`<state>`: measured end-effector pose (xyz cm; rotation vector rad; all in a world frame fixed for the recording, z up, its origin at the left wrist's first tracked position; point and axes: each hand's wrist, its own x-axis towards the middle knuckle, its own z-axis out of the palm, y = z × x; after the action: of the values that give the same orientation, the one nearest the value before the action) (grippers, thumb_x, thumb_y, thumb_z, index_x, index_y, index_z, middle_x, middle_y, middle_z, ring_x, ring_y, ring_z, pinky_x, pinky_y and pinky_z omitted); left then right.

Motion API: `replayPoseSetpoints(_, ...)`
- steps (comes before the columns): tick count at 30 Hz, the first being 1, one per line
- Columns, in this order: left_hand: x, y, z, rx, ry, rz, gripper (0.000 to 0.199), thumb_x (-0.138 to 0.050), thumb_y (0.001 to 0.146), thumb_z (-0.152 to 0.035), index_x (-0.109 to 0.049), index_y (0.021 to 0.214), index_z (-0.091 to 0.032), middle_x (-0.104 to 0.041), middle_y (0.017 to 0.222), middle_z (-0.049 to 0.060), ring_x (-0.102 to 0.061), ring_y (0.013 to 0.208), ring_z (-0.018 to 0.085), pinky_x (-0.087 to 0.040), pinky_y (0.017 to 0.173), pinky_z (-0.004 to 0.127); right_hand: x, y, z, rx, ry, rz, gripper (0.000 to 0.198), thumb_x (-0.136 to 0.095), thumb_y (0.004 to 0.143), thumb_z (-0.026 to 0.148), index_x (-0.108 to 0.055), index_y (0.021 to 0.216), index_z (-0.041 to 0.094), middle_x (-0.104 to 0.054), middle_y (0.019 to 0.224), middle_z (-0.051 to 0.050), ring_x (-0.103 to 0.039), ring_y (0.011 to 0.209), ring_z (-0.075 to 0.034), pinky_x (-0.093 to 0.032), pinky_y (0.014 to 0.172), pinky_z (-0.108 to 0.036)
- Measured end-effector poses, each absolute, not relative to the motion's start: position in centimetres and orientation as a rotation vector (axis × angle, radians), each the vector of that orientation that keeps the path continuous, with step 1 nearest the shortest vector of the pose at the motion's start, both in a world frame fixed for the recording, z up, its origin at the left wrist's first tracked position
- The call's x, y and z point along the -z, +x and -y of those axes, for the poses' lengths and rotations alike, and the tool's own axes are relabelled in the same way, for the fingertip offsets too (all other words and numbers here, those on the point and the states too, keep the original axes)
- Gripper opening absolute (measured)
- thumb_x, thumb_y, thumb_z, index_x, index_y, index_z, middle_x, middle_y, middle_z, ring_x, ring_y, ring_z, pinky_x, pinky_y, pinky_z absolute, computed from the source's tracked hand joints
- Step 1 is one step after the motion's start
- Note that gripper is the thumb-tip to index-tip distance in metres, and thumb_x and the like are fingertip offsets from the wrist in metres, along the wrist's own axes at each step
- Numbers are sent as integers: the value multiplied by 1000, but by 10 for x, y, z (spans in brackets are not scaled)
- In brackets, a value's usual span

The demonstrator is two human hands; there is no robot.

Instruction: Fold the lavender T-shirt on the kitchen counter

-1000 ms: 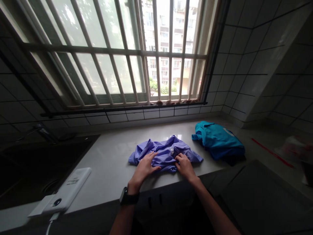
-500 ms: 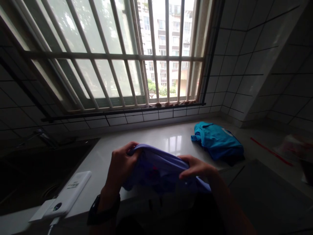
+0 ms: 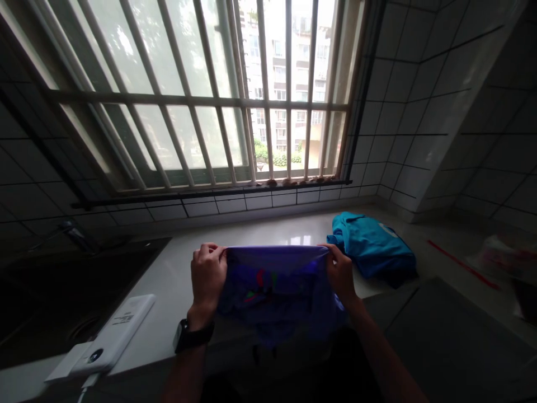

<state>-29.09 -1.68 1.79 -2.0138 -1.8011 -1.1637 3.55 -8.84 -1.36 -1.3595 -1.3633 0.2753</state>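
two garments (image 3: 277,285), one power bank (image 3: 113,336)

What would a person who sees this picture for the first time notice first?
The purple garment in the middle, stretched between the left hand and the right hand above the front edge of the countertop. Behind it, the big barred window fills the upper half with daylight. A teal garment lies crumpled on the counter to the right.
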Motion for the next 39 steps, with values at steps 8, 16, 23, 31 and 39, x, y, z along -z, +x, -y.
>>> replayPoseSetpoints(8, -9, -223, 78, 1070, -3007, 1267, 55, -77, 81, -42, -66, 132, -26, -72, 125, 9, -68, 115, 29, -55, 102, 41, -5, -1, 100, -1107, -1111, 1454, 56, -62, 88, 74, -71, 93, 19, -68, 85, -3, -60, 78, -19, -50, 69, -29)
replayPoseSetpoints(16, -51, -258, 59, 1238, -2642, 1707, 24, -49, 88, -25, -70, 98, -24, -78, 93, 5, -73, 91, 24, -51, 80, 31, -38, 42, 102, -1126, -1169, 1940, 36, -79, 80, 32, -78, 114, 19, -69, 77, 1, -60, 70, -15, -47, 64, -25)
replayPoseSetpoints(23, -129, -277, 41, 1231, -2319, 1898, 16, -43, 88, -25, -57, 80, -24, -69, 81, 7, -66, 81, 24, -44, 74, 30, -34, 33, 73, -405, -1548, 1857, 43, -73, 86, 29, -75, 127, 18, -74, 117, -13, -69, 91, -21, -55, 85, -33)
replayPoseSetpoints(31, -157, -254, 83, 1354, -2532, 1732, 31, -39, 88, -46, -54, 73, -23, -61, 67, 1, -54, 69, 19, -43, 68, 31, -5, -67, 115, -1069, -1035, 2165, 22, -63, 91, 32, -77, 101, 18, -76, 98, -5, -68, 91, -24, -53, 84, -33)
replayPoseSetpoints(39, -182, -284, 51, 1366, -2121, 2102, 19, -52, 86, -41, -59, 83, -23, -65, 77, 3, -63, 81, 24, -47, 74, 31, -65, -17, 94, -741, -1099, 1742, 26, -55, 91, 35, -62, 72, 20, -64, 72, -2, -54, 69, -16, -42, 66, -27)
